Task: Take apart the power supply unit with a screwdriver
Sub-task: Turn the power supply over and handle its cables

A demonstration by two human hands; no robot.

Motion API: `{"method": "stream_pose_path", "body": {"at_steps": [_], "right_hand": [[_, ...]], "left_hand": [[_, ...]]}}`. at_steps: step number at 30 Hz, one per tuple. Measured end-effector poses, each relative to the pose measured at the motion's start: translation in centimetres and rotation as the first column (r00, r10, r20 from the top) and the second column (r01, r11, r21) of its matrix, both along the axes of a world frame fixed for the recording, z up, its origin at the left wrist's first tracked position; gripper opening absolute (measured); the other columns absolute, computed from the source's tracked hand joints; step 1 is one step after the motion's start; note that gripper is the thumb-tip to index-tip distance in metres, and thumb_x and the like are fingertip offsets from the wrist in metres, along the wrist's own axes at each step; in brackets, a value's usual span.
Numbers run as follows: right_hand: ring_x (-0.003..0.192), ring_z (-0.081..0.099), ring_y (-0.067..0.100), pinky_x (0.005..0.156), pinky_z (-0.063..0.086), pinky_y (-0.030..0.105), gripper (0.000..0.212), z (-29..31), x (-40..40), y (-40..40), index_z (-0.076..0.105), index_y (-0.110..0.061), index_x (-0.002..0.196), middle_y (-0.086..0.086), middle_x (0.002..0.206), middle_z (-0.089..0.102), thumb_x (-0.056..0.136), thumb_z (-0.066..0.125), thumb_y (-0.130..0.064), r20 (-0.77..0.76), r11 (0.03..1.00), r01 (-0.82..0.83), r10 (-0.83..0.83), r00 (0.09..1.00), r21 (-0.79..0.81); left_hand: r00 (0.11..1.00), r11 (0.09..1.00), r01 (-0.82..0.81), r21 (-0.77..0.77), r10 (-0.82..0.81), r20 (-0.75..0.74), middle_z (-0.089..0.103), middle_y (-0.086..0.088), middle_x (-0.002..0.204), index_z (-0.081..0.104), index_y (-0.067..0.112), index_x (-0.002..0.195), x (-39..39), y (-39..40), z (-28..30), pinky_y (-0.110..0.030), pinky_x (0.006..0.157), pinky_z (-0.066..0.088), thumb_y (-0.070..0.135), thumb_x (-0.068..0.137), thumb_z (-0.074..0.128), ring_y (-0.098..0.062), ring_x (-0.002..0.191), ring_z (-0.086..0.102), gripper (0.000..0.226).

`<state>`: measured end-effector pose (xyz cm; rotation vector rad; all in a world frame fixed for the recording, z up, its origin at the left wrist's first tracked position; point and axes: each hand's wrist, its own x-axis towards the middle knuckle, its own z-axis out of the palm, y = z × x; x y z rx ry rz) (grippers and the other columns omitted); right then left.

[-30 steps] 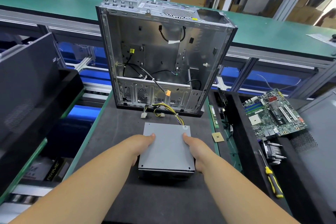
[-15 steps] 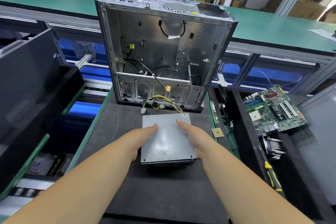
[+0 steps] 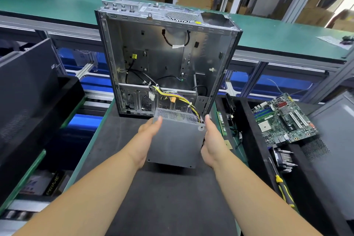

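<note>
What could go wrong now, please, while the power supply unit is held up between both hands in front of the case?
1. The power supply unit is only pressed between the left hand and right hand, so it might slip onto the mat.
2. Its cable bundle drapes against the computer case and could snag.
3. The screwdriver lies far right, so reaching for it may leave a one-handed hold.

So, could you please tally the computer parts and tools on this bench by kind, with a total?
Power supply unit, held between the left hand and the right hand: 1
Open computer case: 1
Motherboard: 1
Heatsink: 1
Screwdriver, yellow and black handle: 1
Memory stick: 1
Total: 6
</note>
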<state>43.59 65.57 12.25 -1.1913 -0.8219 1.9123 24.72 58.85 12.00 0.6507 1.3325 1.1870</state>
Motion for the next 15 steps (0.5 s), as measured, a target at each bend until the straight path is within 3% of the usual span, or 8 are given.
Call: {"method": "stream_pose_path", "body": {"at_steps": [2,4,7,10,12,15], "right_hand": [[0.132,0.053,0.025,0.108,0.043,0.047,0.054,-0.9,0.0,0.1,0.06,-0.022,0.135,0.008,0.137,0.061,0.096,0.049,-0.057,0.027,0.999,0.049,-0.049,0.998,0.012],[0.127,0.056,0.026,0.113,0.038,0.05,0.041,-1.4,0.1,0.1,0.064,-0.018,0.127,0.008,0.127,0.067,0.099,0.05,-0.045,0.048,0.997,0.072,-0.073,0.996,0.035],[0.112,0.066,0.023,0.099,0.05,0.042,0.028,-1.8,0.4,-0.2,0.063,-0.019,0.12,0.007,0.115,0.073,0.102,0.047,-0.034,0.085,0.994,0.075,-0.082,0.993,0.077],[0.101,0.071,0.017,0.077,0.056,0.031,0.025,-1.9,0.8,-0.5,0.06,-0.022,0.12,0.003,0.109,0.075,0.104,0.042,-0.027,0.102,0.991,0.043,-0.056,0.993,0.128],[0.101,0.071,0.016,0.076,0.056,0.028,0.026,-1.8,1.2,-0.8,0.059,-0.024,0.122,0.001,0.109,0.075,0.104,0.04,-0.023,0.113,0.989,0.005,-0.022,0.993,0.148],[0.107,0.068,0.014,0.083,0.052,0.028,0.029,-1.8,1.8,-1.2,0.055,-0.025,0.126,-0.004,0.112,0.074,0.104,0.039,-0.017,0.158,0.983,-0.049,0.021,0.987,0.179]], "left_hand": [[1.0,1.0,0.0,0.003,0.0,0.009,0.015,0.022,0.16,0.021,0.041,0.154,0.0,0.0,-0.5,-0.044,0.123,0.007,0.083,0.067,0.054,-0.005,0.148,0.012,0.102],[0.998,1.0,-0.001,-0.011,0.002,0.055,0.019,0.02,0.159,0.025,0.041,0.152,0.0,-0.2,-1.2,-0.042,0.123,0.006,0.074,0.084,0.048,-0.007,0.148,0.014,0.079],[0.998,1.0,-0.001,-0.015,0.002,0.059,0.043,0.011,0.15,0.047,0.038,0.14,0.1,-0.4,-2.1,-0.043,0.122,0.016,0.058,0.089,0.047,-0.011,0.141,0.034,0.055],[0.999,1.0,-0.001,-0.004,0.001,0.038,0.042,0.01,0.151,0.042,0.038,0.145,-0.2,-0.5,-2.6,-0.042,0.121,0.019,0.048,0.097,0.041,-0.013,0.142,0.033,0.049],[1.0,1.0,0.006,0.014,-0.007,0.021,0.045,0.011,0.149,0.044,0.04,0.142,-0.5,-0.7,-2.6,-0.043,0.12,0.022,0.046,0.093,0.047,-0.013,0.141,0.036,0.05],[1.0,0.998,-0.01,0.058,0.011,-0.02,0.062,0.013,0.132,0.063,0.047,0.115,-0.8,-1.0,-2.4,-0.038,0.113,0.033,0.04,0.077,0.054,-0.008,0.127,0.051,0.04]]}}
